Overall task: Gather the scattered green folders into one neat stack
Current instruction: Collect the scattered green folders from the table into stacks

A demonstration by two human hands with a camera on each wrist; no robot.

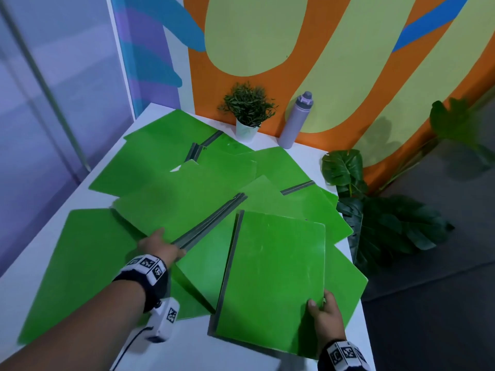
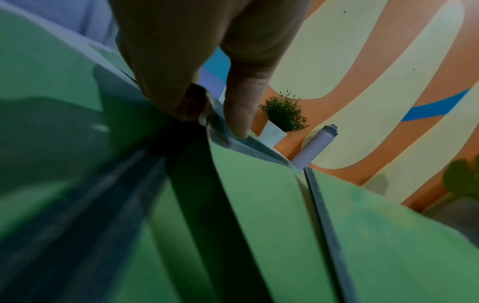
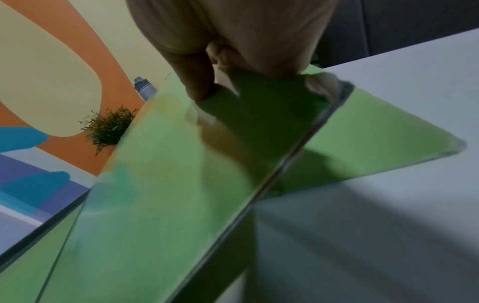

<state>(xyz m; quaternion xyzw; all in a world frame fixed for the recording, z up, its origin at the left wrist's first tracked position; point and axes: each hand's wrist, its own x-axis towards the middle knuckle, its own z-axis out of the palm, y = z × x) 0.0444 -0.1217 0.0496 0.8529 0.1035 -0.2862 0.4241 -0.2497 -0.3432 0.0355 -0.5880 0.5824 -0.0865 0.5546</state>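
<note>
Several green folders with grey spines lie scattered and overlapping across the white table [image 1: 302,153]. My right hand [image 1: 325,309] pinches the near right corner of the nearest folder [image 1: 270,277], thumb on top, lifting it off the table; the right wrist view shows that folder [image 3: 168,184] tilted above another one. My left hand [image 1: 160,246] grips the near end of the grey spine of a middle folder [image 1: 174,210]. In the left wrist view my fingers [image 2: 241,106] curl round that spine [image 2: 223,135].
A small potted plant [image 1: 247,111] and a purple bottle [image 1: 296,121] stand at the table's back edge against the painted wall. Large leafy plants [image 1: 375,218] sit on the floor to the right. A white device with a cable [image 1: 163,322] hangs below my left wrist.
</note>
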